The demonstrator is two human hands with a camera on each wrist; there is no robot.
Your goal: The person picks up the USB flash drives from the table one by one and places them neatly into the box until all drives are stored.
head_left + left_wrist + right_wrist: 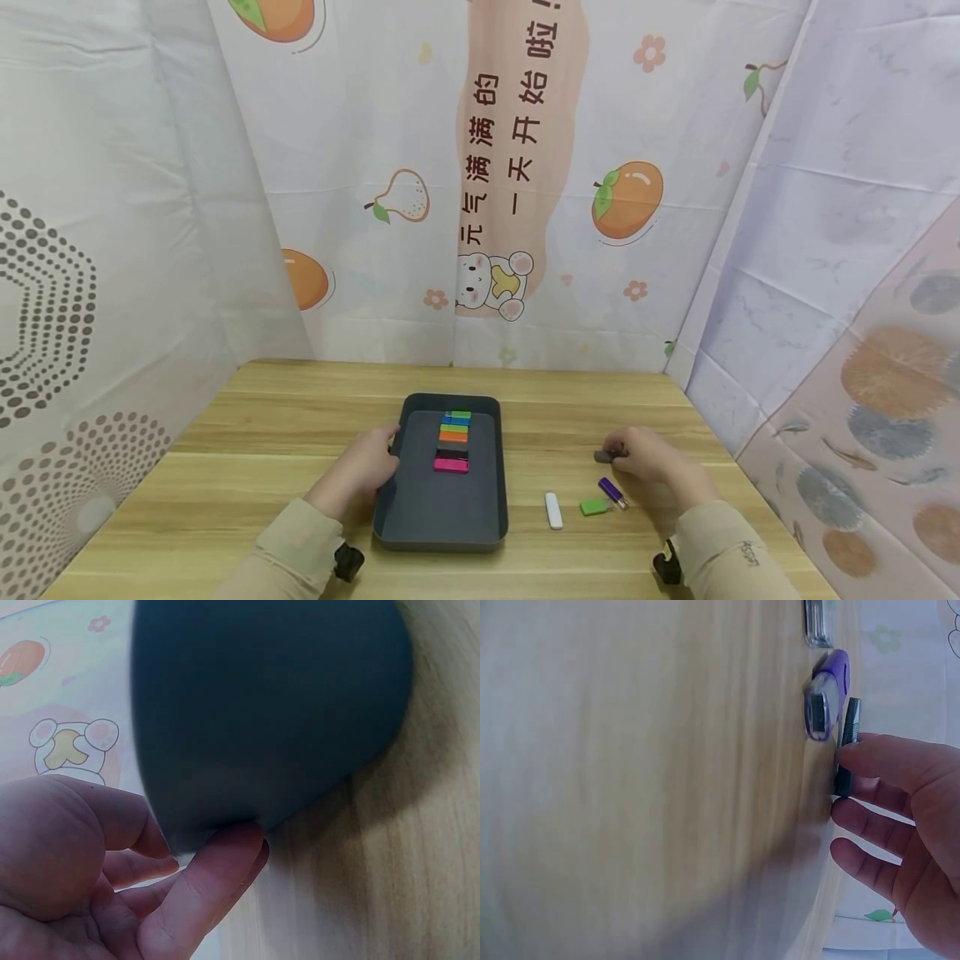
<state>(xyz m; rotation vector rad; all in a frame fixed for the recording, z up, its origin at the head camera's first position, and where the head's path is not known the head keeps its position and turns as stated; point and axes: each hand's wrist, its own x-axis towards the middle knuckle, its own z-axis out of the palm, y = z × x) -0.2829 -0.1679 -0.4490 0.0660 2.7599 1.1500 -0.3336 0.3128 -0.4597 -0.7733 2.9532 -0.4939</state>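
Note:
My left hand [369, 461] grips the left side wall of a dark grey tray [442, 525]. The left wrist view shows the thumb and fingers on either side of the tray's wall [262, 712]. A column of USB flash drives in several colours lies in the tray, with a pink flash drive [452, 466] nearest me. Right of the tray, my right hand [643, 454] pinches a dark grey flash drive [852, 720] between thumb and fingers, close to the tabletop. A purple flash drive [612, 492] lies just in front of that hand, next to a green flash drive [596, 507].
A white flash drive [553, 510] lies between the tray and the green one. Everything stands on a wood-grain table [300, 400]. Printed curtains [390, 275] close off the back and both sides.

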